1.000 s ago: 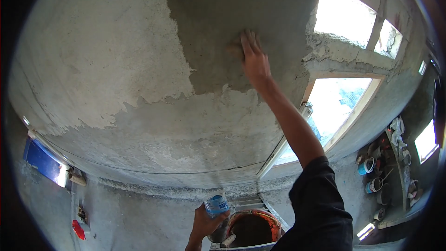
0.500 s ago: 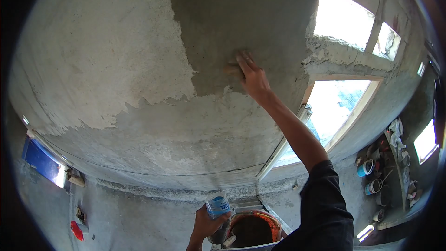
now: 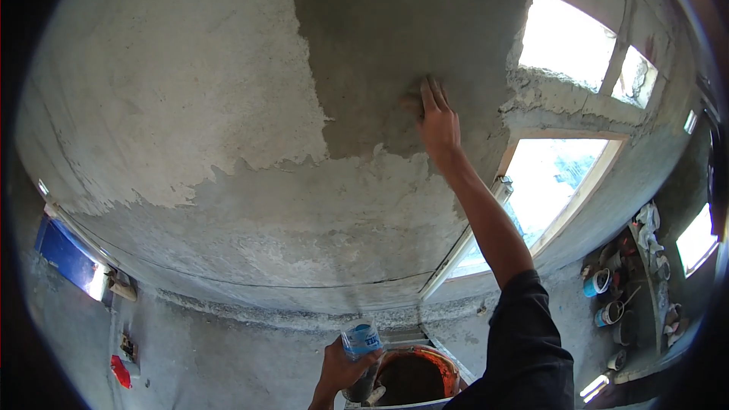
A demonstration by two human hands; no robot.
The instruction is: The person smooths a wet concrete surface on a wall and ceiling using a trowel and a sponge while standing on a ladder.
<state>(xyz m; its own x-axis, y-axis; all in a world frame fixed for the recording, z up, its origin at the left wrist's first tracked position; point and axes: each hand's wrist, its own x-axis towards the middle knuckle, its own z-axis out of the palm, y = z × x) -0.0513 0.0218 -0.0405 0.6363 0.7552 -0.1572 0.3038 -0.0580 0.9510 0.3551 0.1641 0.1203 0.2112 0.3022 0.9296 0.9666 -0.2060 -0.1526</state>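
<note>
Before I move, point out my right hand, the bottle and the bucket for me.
Right hand [image 3: 440, 129]: head view, back of the hand.
Bottle [image 3: 363, 340]: head view, on its blue label.
Bucket [image 3: 448, 371]: head view, on its orange inner wall.

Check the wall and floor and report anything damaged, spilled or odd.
The concrete strip between the upper opening and the window looks ragged and chipped, unlike the smoother wall; it may just be unfinished. A red item at lower left stands out against the grey floor. No obvious spill shows.
</note>
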